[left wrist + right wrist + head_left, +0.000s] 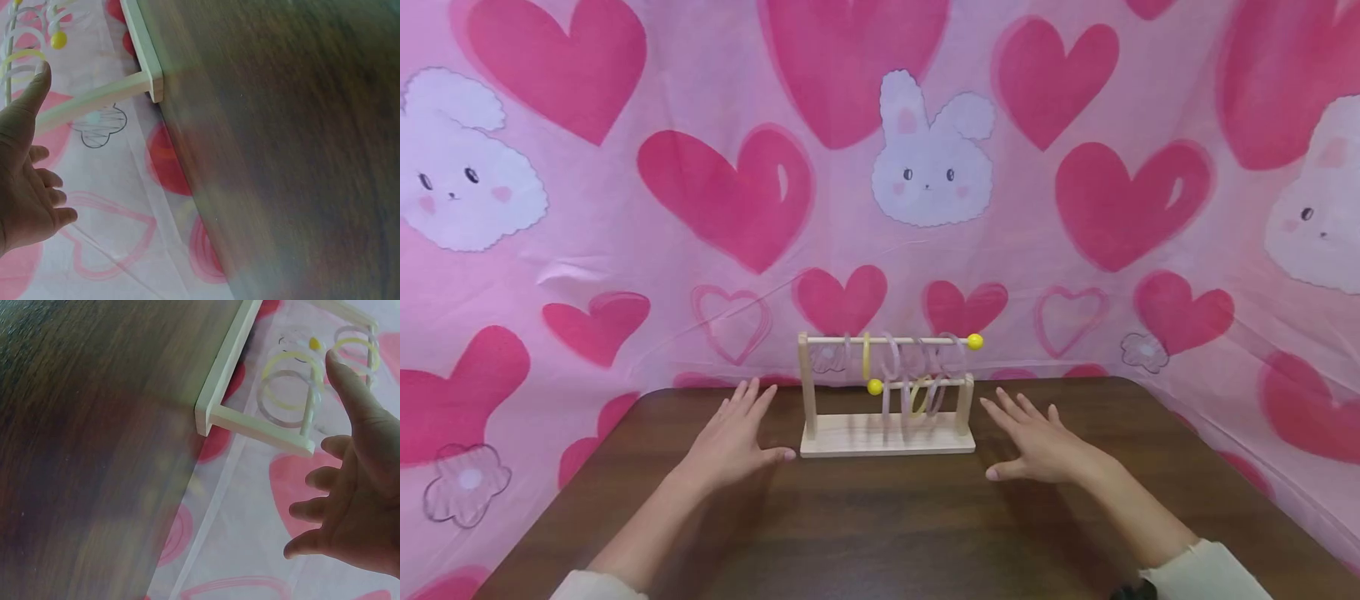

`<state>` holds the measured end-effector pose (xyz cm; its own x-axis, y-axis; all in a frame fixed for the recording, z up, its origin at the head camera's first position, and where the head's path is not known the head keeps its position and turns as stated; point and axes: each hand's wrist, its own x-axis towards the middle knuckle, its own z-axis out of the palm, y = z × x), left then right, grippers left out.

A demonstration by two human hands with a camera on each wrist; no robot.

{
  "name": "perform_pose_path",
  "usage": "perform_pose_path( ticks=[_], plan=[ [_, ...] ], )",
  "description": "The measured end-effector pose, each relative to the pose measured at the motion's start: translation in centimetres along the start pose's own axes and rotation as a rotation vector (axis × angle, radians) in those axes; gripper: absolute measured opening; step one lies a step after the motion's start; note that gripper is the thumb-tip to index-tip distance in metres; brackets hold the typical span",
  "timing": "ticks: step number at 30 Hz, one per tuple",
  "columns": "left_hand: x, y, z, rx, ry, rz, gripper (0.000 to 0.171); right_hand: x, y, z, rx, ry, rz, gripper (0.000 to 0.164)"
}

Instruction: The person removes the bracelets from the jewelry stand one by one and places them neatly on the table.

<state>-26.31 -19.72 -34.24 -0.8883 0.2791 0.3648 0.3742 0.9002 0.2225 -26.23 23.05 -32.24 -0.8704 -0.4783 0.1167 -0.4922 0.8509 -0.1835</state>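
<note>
A pale wooden rack (pixel 887 446) stands near the far side of the table, with two horizontal rods at different heights. On the upper rod hang several translucent rings and a yellow ring (pixel 866 357); a yellow ball (pixel 975 342) caps its right end. The lower rod carries several more rings, one of them yellow, and has a yellow ball (pixel 875 387) at its left end. My left hand (pixel 733 442) is spread beside the rack's left side, holding nothing. To the right of the rack, my right hand (pixel 1037 442) is likewise spread and holds nothing. Both hands appear apart from the rack.
The dark brown wooden table (pixel 880 525) extends toward me in front of the rack. Behind and beside it hangs a pink cloth (pixel 842 217) printed with hearts, rabbits and flowers. Light sleeves (pixel 1206 571) show at the lower edge.
</note>
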Motion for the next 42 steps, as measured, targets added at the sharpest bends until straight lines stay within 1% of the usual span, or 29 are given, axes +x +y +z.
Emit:
perform_pose_path(
  ticks=[5,8,12,18,22,25,27,29,33,36,40,42],
  plan=[
    [0.2,0.1,0.0,-0.009,0.000,-0.002,0.096,0.1,0.3,0.3,0.006,-0.003,-0.003,0.097],
    [0.4,0.1,0.0,-0.015,-0.003,-0.010,0.096,0.2,0.4,0.5,-0.003,0.007,-0.013,0.094],
    [1.1,0.1,-0.4,-0.025,0.022,-0.018,0.096,0.3,0.3,0.7,-0.019,0.029,-0.031,0.090],
    [2.6,0.6,-1.3,-0.083,0.098,-0.027,0.093,0.5,0.4,0.7,-0.023,0.050,-0.057,0.088],
    [3.7,0.9,-1.9,-0.141,0.183,-0.052,0.087,0.6,0.5,0.9,-0.008,0.052,-0.086,0.085],
    [4.5,1.1,-2.2,-0.207,0.240,-0.078,0.082,0.6,0.5,1.1,0.008,0.051,-0.097,0.085],
    [5.0,1.1,-2.4,-0.274,0.264,-0.101,0.080,0.6,0.5,1.2,0.014,0.050,-0.099,0.085],
    [5.5,1.1,-2.6,-0.364,0.280,-0.130,0.077,0.7,0.5,1.3,0.019,0.049,-0.097,0.085],
    [6.4,1.2,-2.9,-0.613,0.299,-0.189,0.071,0.9,0.3,1.5,0.017,0.047,-0.101,0.084],
    [7.1,1.4,-2.9,-0.817,0.314,-0.206,0.063,0.9,0.2,1.7,0.013,0.046,-0.106,0.084],
    [7.8,1.7,-2.6,-1.021,0.343,-0.212,0.058,1.0,0.2,1.8,0.008,0.042,-0.108,0.083],
    [8.1,1.8,-2.4,-1.094,0.341,-0.213,0.060,1.0,0.2,1.7,0.003,0.043,-0.110,0.082]
  ],
)
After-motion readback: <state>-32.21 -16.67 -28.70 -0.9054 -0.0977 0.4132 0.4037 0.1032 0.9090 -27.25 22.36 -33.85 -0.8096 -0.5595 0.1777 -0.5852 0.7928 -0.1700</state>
